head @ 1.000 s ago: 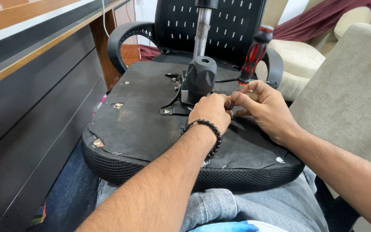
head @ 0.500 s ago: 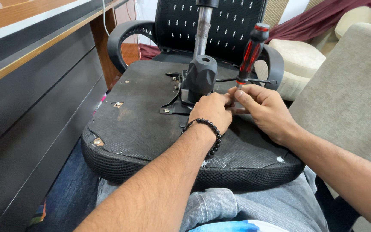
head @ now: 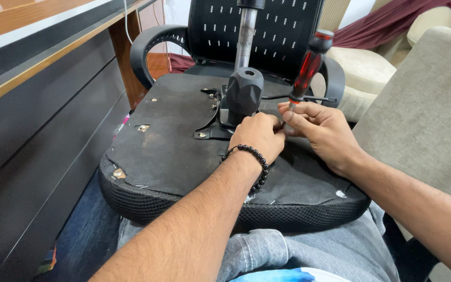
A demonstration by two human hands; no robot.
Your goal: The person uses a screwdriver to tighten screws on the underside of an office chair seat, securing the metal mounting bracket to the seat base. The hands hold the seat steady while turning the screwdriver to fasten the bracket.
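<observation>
An upturned black office chair seat (head: 173, 151) lies across my lap, its underside up. A black mechanism housing (head: 242, 94) with a grey metal column (head: 246, 36) rises from its middle. My left hand (head: 259, 137), with a black bead bracelet on the wrist, rests with fingers closed beside the mechanism, touching the lower shaft of a screwdriver. My right hand (head: 322, 130) pinches the shaft of that red-and-black-handled screwdriver (head: 309, 65), which stands almost upright with its handle leaning away to the right. The tip is hidden between my fingers.
A dark desk front with a wooden top edge (head: 37, 104) runs along the left. The chair's mesh backrest (head: 267, 31) and armrests (head: 150, 47) stand behind the seat. A beige sofa (head: 424, 104) with a maroon cloth (head: 387, 26) fills the right side.
The screwdriver has tipped a little more upright and shifted slightly left. Both hands have stayed close together beside the mechanism.
</observation>
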